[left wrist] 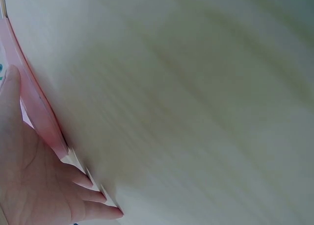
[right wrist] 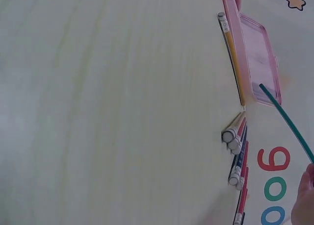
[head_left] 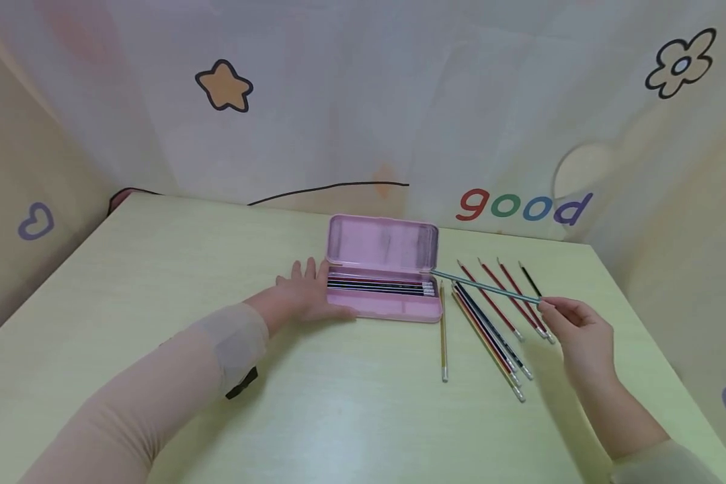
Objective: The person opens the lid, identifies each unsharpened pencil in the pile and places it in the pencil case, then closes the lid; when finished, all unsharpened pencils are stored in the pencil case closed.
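A pink pencil case lies on the table with its lid raised at the back. Several dark and red pencils lie side by side inside it. My left hand rests against the case's left end, fingers spread and straight, thumb along the front edge. In my right hand, fingertips and thumb pinch one end of a slim teal pencil. Its far end points left and overlaps the case's right back corner in the head view. The right wrist view shows the teal pencil above the table pencils.
One yellow pencil lies just right of the case. Beside it is a slanted group of yellow, red and dark pencils. Several more red pencils lie further right. A printed curtain hangs behind the pale table.
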The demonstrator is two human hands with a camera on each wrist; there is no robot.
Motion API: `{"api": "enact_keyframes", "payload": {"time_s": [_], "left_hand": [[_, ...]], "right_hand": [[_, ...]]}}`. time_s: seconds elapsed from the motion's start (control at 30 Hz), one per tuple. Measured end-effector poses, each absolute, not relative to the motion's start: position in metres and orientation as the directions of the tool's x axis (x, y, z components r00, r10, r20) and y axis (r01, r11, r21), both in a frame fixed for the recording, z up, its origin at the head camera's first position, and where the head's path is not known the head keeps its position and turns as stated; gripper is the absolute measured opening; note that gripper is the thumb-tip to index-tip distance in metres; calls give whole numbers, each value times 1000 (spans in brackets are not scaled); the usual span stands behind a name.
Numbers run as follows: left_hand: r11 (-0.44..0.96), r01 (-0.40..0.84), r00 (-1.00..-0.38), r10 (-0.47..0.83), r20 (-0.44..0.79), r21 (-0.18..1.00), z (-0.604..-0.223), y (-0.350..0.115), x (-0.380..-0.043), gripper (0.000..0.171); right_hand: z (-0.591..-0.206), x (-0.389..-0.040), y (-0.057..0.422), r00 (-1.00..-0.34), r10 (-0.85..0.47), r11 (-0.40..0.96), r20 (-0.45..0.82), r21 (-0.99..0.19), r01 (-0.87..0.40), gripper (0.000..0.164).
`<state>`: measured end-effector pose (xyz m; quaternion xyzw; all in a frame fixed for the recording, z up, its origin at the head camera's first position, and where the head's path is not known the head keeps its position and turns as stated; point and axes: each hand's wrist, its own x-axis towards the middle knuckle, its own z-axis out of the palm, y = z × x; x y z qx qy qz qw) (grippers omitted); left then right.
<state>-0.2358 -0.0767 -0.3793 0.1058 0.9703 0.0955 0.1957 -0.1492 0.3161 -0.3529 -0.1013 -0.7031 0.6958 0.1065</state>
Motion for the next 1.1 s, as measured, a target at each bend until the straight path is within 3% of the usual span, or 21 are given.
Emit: {"api": "enact_keyframes", "payload": {"time_s": [0.97, 1.1], "left_hand": [[955, 166, -897, 250, -364, 247, -374, -79, -232, 120], [955, 171, -897, 252, -363, 241, -373, -79, -232, 120]], "right_hand": [[-347, -188, 253, -985, 155, 158, -70, -983, 95, 29], [-348, -196, 245, -986, 148, 251, -78, -961, 114, 37]]}}
